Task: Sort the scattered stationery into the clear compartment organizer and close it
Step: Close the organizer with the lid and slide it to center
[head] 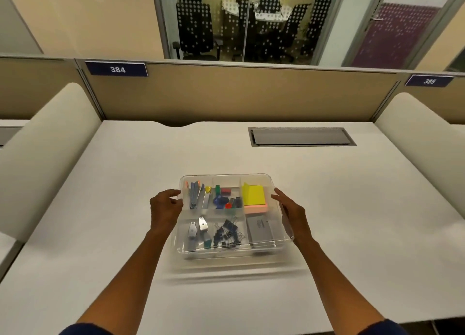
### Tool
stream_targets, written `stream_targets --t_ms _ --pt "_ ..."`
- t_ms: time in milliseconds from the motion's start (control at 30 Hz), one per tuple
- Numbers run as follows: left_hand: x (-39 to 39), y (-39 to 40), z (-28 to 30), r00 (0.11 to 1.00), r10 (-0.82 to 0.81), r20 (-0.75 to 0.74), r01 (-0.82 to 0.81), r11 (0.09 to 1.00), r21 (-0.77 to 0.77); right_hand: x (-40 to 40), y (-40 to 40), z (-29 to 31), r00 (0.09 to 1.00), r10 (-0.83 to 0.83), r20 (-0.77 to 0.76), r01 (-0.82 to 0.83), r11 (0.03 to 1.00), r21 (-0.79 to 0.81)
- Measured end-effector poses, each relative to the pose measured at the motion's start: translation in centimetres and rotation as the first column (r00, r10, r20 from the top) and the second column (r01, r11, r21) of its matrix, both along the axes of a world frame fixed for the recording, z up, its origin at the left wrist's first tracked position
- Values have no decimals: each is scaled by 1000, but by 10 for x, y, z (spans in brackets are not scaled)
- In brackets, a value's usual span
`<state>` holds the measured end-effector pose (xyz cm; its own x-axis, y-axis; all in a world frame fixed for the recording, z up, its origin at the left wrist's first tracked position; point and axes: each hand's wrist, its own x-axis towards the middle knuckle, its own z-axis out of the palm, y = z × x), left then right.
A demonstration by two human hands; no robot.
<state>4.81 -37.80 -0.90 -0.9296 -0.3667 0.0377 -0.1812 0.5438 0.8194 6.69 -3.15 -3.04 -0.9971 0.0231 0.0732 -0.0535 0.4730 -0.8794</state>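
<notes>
The clear compartment organizer [226, 258] sits mid-desk in the head view, and its near edge is blurred. A clear lid [226, 176] lies over it, slightly raised and tilted. My left hand [164, 206] curls on the lid's left edge and my right hand [292, 210] lies along its right edge. Inside are pens [197, 196], small coloured pieces [226, 198], a yellow sticky pad [253, 195], metal staple removers [198, 230], black binder clips [227, 232] and a grey box [260, 230].
The white desk [125, 209] has a grey cable hatch [302, 136] at the back right. A tan partition [239, 95] closes the far side, and cream padded dividers [45, 146] stand at both sides.
</notes>
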Motion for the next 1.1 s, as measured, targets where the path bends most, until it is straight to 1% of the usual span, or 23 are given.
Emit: stream_targets --t_ms 33,67,100,133,200,233,267,333,367,433,467,500,567,600,733,833,1100 --pt "1 1 -1 1000 12 4 -12 1000 -12 4 1 0 1000 13 -27 -11 997 76" --pt "2 2 -2 1000 20 10 -20 1000 -23 7 0 1 1000 26 -13 -25 996 85" --pt "3 2 -3 1000 21 18 -21 999 -30 8 0 1 999 36 6 -36 997 68" --pt "3 2 -5 1000 17 26 -16 999 -32 9 0 2 999 38 39 -38 999 8" --pt "5 2 -7 999 7 39 -6 1000 -28 11 1 2 996 56 77 -54 998 -25" --pt "5 2 -8 999 8 42 -7 1000 -26 12 2 2 995 64 80 -65 998 11" --pt "4 3 -8 999 11 41 -10 1000 -23 12 3 2 995 66 74 -73 993 93" --pt "1 4 -7 999 23 37 -23 1000 -11 8 9 -1 991 130 34 -134 936 326" --pt "-1 4 -7 999 28 40 -28 1000 0 6 12 -1 985 167 50 -173 907 383" --pt "-7 5 -6 998 29 53 -31 999 22 0 16 1 980 148 134 -183 933 311" --pt "-11 5 -6 998 27 57 -29 999 31 -4 18 0 980 134 146 -170 945 278" --pt "-14 6 -6 998 23 59 -25 999 35 -8 17 1 985 131 109 -156 952 265" --pt "-21 6 -6 998 11 64 -14 999 42 -16 12 1 991 123 48 -132 946 297" --pt "-26 6 -6 998 6 69 -10 999 50 -23 9 1 995 96 39 -103 952 288" --pt "-43 6 -6 996 4 85 -12 996 87 -55 -8 8 986 -101 131 76 981 179" --pt "-58 10 -8 996 -11 87 7 999 53 -78 -20 14 980 -151 131 125 974 187" --pt "-96 15 -21 988 -5 157 7 1000 -14 -126 -29 0 919 -291 267 264 955 132"
